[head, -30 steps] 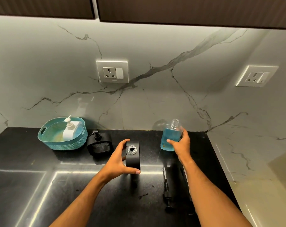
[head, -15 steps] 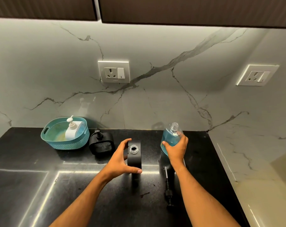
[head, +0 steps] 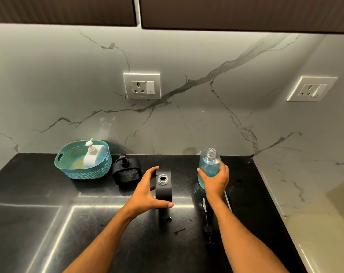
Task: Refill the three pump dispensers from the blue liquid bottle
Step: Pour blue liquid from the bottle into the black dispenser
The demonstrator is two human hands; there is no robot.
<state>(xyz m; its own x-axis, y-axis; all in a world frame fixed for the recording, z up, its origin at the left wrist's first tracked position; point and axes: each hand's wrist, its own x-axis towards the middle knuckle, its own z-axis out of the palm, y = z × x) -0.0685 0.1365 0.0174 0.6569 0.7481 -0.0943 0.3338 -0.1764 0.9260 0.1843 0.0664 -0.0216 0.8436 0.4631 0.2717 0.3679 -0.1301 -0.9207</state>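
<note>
My right hand point(head: 214, 180) grips the clear bottle of blue liquid point(head: 208, 164), upright and uncapped, just above the black counter point(head: 68, 233). My left hand point(head: 147, 192) holds a black dispenser point(head: 163, 191) with its pump off and its neck open; thumb in front, fingers behind. Its removed pump point(head: 206, 219) lies on the counter by my right forearm. A second black dispenser point(head: 126, 171) with its pump on stands to the left. A white dispenser point(head: 92, 156) sits inside the teal basket point(head: 88, 171).
The marble backsplash carries two wall sockets point(head: 141, 86) point(head: 312, 89). Dark cabinets hang overhead. The counter ends at a pale marble ledge point(head: 315, 223) on the right. Small dark specks lie near the open dispenser.
My right hand has drawn the blue bottle nearer to the open black dispenser, staying upright. My left hand keeps its hold on the dispenser.
</note>
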